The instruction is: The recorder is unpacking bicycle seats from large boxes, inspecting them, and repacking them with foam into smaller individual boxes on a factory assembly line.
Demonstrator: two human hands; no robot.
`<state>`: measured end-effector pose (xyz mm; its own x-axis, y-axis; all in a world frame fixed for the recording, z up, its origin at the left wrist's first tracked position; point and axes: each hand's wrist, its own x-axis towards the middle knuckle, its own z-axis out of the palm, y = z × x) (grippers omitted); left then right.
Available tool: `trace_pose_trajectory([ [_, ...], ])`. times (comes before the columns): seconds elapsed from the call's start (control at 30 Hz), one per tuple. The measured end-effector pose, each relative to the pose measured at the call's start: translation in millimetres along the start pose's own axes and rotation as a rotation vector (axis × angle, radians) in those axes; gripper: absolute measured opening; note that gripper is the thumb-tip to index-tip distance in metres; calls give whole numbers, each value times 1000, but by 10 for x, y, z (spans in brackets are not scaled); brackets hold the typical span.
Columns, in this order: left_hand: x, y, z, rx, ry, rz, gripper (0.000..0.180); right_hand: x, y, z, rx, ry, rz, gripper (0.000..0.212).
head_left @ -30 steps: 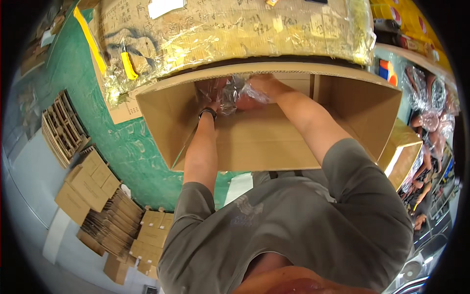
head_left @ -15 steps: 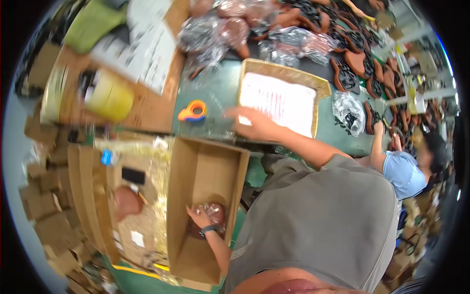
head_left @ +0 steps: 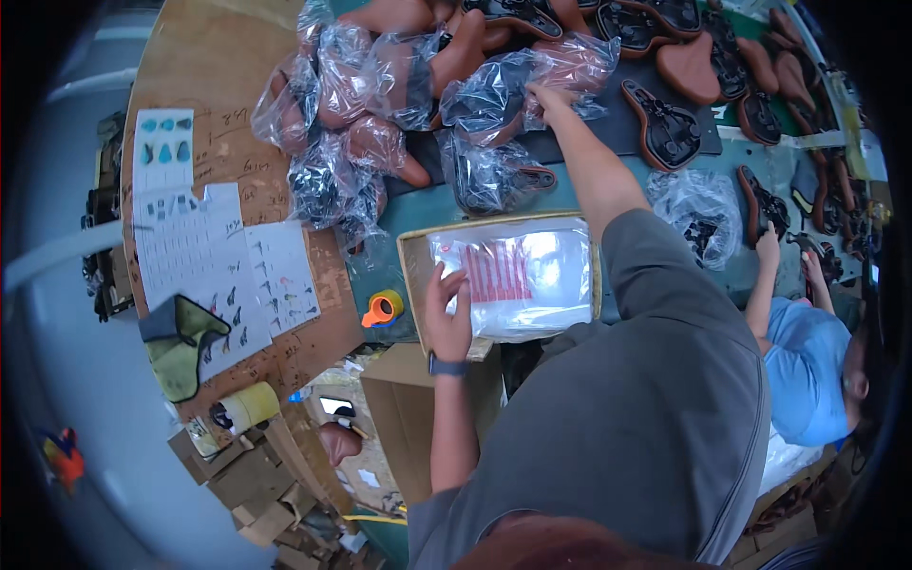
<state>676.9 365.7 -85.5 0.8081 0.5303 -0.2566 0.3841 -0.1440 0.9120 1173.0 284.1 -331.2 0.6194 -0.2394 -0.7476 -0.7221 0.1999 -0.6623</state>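
My right hand reaches to the far side of the bench, its fingers closed on a brown bicycle saddle in a clear plastic bag. Nearer to me, my left hand, with a dark band on its wrist, is held over a shallow box of flat clear plastic bags with red print. Its thumb and fingers are apart and nothing shows between them. More bagged saddles lie in a heap left of my right hand. Unbagged saddles are spread to its right.
An orange tape roll sits left of the bag box. Below it stands an open carton. Paper sheets and a green cloth cover part of a wooden board. At the right, another person in a blue shirt handles a saddle.
My left hand has come out of the carton, leaving the bagged saddle there, and is now over the bag box. My right hand has moved from beside that box to the bagged saddles. The view has shifted.
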Motion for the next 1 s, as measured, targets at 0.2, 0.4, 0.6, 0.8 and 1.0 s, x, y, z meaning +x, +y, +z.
trace_pose_trajectory([
  [0.2, 1103, 457, 824, -350, -53, -44, 67, -1112, -88, -839, 202, -534, 39, 42],
  [0.4, 1191, 572, 869, -494, 126, -253, 55, -1948, -409, -1679, -578, -1676, -50, 84],
  [0.6, 243, 1, -61, -1081, 351, -371, 61, 35, -105, -609, -1044, -270, -1752, 108],
  [0.8, -1590, -573, -670, -1172, 499, -230, 75, -88, 313, -393, -1215, -861, -447, 99],
  [1.0, -3360, -1359, -1426, -1232, 635, -464, 58, -1493, 411, -684, -847, -920, -300, 38],
])
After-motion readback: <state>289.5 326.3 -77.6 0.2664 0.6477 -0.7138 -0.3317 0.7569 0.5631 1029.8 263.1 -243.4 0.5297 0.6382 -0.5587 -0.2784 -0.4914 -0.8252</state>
